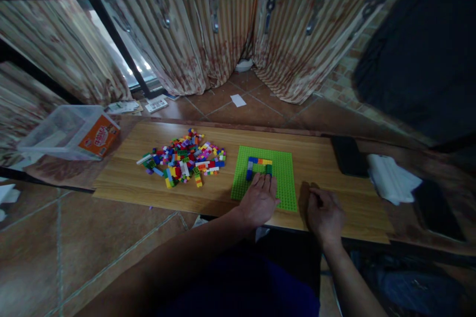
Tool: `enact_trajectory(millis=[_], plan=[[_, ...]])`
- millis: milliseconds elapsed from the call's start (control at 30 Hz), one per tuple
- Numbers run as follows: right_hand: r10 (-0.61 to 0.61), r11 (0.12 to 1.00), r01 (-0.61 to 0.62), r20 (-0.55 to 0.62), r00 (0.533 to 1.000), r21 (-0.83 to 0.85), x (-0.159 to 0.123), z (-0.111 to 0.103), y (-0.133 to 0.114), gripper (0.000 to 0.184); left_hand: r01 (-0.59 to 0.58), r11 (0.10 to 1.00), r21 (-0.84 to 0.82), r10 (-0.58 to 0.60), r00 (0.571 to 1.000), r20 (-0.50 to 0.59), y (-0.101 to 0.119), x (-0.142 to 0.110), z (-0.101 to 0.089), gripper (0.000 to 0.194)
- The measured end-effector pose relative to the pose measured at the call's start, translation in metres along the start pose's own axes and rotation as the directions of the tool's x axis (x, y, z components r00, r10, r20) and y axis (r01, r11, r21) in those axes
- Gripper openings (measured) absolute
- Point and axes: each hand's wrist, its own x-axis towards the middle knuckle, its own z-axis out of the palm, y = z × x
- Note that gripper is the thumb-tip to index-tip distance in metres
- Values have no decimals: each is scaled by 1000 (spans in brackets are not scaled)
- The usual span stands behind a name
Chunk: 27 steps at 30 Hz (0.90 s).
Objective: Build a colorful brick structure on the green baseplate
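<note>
A bright green studded baseplate point(285, 173) lies on a wooden board. On it, toy building bricks point(260, 161) in blue, orange, yellow and dark green form the back and sides of a small rectangle. My left hand point(260, 199) lies palm down over the front of this outline, its fingers stretched forward and touching the plate and bricks; whatever is under the fingers is hidden. To the right of the baseplate, my right hand point(326, 213) rests on the board with its fingers curled in, and no brick shows in it. Left of the plate spreads a pile of mixed loose bricks point(186, 156).
The wooden board point(126, 178) spans a low table. A clear plastic bin point(63, 131) with an orange label stands at the left. A black phone-like object point(349, 156), white tissues point(392, 178) and another dark flat object point(439, 210) lie at the right. Curtains point(201, 49) hang behind.
</note>
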Motion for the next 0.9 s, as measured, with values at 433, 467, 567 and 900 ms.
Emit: enact_trajectory(millis=[433,467,567,900], plan=[[20,1000,-20,17,1000,9,1,-2,-1,39,78,994,-76,-83,994,-64,11,-29,-8,60],[25,1000,-25,18,1000,5,1,-2,-1,39,75,992,-97,-82,994,-78,10,-39,-7,61],[34,999,-34,26,999,-6,1,-3,-1,39,84,984,-159,-98,992,-85,0,-68,-2,59],[-15,999,15,2,1000,-39,-2,1,9,40,205,953,-225,-238,962,-133,-47,-128,3,48]])
